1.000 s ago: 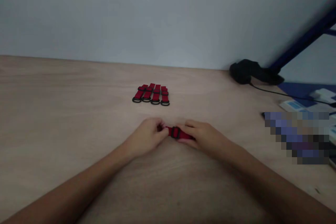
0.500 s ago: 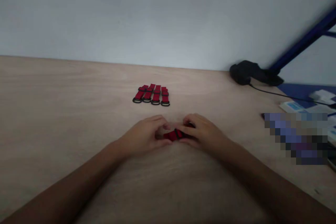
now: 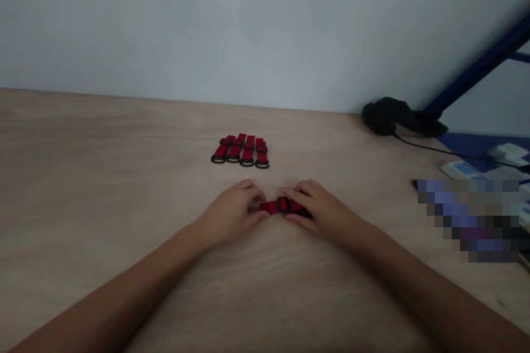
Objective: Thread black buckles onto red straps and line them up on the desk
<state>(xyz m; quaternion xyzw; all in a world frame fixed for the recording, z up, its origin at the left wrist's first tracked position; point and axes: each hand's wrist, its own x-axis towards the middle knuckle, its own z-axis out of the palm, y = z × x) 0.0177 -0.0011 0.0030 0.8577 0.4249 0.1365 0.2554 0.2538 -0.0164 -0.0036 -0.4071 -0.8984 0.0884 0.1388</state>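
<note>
A short red strap (image 3: 271,207) with a black slide buckle (image 3: 284,204) stretches between my two hands, low over the wooden table. Its left end sits between the thumb and fingers of my left hand (image 3: 232,210), which are curled around it. From the other side my right hand (image 3: 325,210) grips the strap just right of the buckle, hiding that end. Beyond my hands, several similar red straps (image 3: 248,153) lie side by side, their black hooks or rings toward me.
The wooden table (image 3: 103,176) runs back to a pale wall (image 3: 248,27). At the back right lies a black object (image 3: 387,115) with a cable (image 3: 434,146) trailing right. A blurred-out item (image 3: 467,218) and a white and blue box (image 3: 459,169) are at the right side.
My fingers have shifted slightly on the strap, and more of it and its buckle now shows between my hands. The row of straps lies as before.
</note>
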